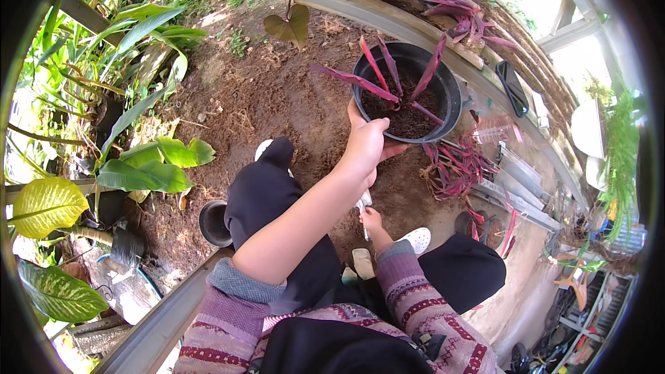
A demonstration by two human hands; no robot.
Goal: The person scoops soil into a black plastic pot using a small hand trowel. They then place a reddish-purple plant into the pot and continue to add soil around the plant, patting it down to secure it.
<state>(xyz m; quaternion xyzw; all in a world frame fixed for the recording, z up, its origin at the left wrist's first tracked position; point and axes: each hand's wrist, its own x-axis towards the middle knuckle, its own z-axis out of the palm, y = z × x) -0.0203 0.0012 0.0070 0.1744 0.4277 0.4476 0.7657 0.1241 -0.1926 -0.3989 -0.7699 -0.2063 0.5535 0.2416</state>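
Note:
My left hand [366, 143] grips the near rim of a round black plastic pot [452, 117], thumb inside and fingers underneath. Dark soil [410, 124] partly fills the pot. From it rises a small plant with purple-red, strap-shaped leaves [428, 72]. Lower down, between my knees, my right hand [373, 219] is closed around a thin, pale hand tool [365, 208], possibly a trowel; my left arm and legs hide part of it. To the right of the pot, a heap of loose purple-leaved cuttings [460, 169] lies on the ground.
Another black pot [214, 224] stands by my left knee. Leafy plants [150, 166] crowd the left side. A curved ledge [343, 2] runs behind, with a dark phone-like object [511, 88] on it. A clear plastic container [493, 131] and sandals [480, 226] lie to the right.

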